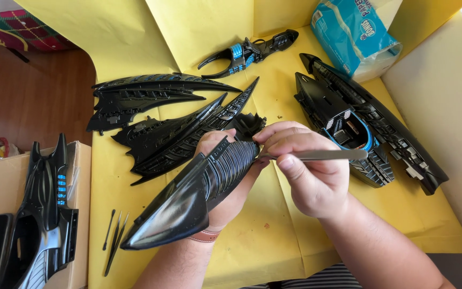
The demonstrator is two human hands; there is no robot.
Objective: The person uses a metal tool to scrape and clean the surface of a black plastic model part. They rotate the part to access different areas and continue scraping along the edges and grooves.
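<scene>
Black ribbed model hull piece [199, 192] sits gripped in the left hand [225, 176] above the yellow paper [274, 235]; the right hand [308, 171], touching its upper end, pinches metal tweezers [322, 155].

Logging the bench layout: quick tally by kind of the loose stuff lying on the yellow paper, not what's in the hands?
Black wing panels: 2
Black hull section: 1
Black-and-blue clawed part: 1
Black tweezers: 1
Black swab stick: 1
Blue tissue pack: 1
Total: 7
</scene>
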